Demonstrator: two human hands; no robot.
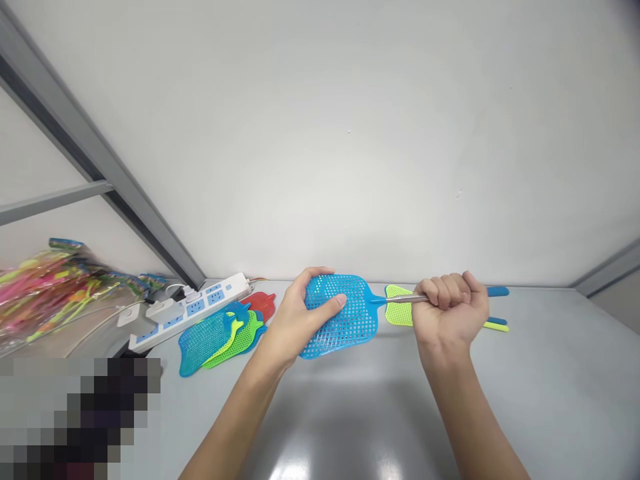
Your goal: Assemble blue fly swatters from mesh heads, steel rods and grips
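A blue fly swatter (357,317) with a perforated head is held up level above the grey table. My left hand (305,313) grips the head, thumb on top and fingers behind. Wrapped in a fist around its thin metal shaft is my right hand (447,307), which hides the near part of the handle. Behind the right hand, a yellow-green fly swatter (399,310) lies on the table, partly covered by the hand and shaft. To the left of my left hand lies a pile of loose swatter heads, with a blue one (205,340), a green one (237,343) and a red one (263,305).
A white power strip (193,308) with plugs and cables runs along the table's left side. Beyond it are colourful items in clear plastic (50,287). A pale wall (350,133) closes off the back, with a grey metal frame (115,167) at left.
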